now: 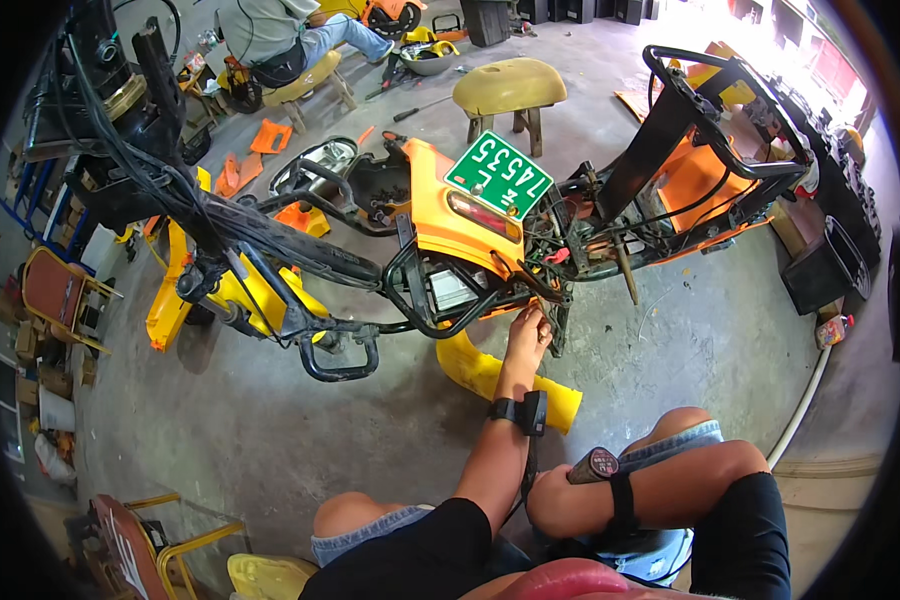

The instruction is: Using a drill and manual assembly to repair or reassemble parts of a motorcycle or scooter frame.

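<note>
My left hand (530,330) reaches up to the lower orange edge and black metal bracket beneath the partly stripped scooter frame, its fingertips closed on something small that I cannot make out. Just above are the orange rear body panel (433,185) with a green plate (498,175) and exposed wiring (555,255). My right hand (555,495) rests low by my knee, closed around a dark cylindrical power tool (592,465), mostly hidden by the hand. A curved yellow panel (470,365) lies on the floor behind my left forearm.
A second frame (690,110) stands right, tubing and yellow parts (170,310) left. Behind are a yellow seat on a stool (510,85), loose orange panels (270,137) and a seated co-worker (260,35). Chairs (55,290) stand left, a black bin (815,270) and white pipe (800,400) right.
</note>
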{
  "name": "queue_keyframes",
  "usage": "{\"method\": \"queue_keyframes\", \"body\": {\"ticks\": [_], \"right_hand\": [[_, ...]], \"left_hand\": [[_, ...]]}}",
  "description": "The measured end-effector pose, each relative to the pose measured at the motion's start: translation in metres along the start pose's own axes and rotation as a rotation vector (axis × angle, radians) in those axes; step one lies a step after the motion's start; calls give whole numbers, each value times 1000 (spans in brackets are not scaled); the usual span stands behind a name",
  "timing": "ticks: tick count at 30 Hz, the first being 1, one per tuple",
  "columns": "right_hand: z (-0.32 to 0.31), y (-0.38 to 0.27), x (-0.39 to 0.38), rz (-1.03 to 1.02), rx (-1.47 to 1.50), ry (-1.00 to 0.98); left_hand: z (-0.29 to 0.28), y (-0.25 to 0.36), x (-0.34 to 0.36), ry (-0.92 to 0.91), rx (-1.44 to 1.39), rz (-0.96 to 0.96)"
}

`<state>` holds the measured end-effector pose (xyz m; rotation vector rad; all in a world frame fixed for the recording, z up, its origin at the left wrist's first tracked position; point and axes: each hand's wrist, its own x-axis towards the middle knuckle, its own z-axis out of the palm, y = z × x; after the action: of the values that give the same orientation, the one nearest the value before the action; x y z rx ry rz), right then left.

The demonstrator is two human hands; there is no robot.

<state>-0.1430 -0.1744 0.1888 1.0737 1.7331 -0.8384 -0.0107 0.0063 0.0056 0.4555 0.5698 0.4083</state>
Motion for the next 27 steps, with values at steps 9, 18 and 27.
{"method": "queue_keyframes", "body": {"ticks": [9,18,27], "right_hand": [[2,6,-10,-20,-14,197],[-9,5,2,-18,30,-52],[-6,1,6,13,23,-48]], "left_hand": [[4,6,-3,-56,-73,-55],[1,1,-1,-64,-105,-21],[4,1,2,57,10,17]]}}
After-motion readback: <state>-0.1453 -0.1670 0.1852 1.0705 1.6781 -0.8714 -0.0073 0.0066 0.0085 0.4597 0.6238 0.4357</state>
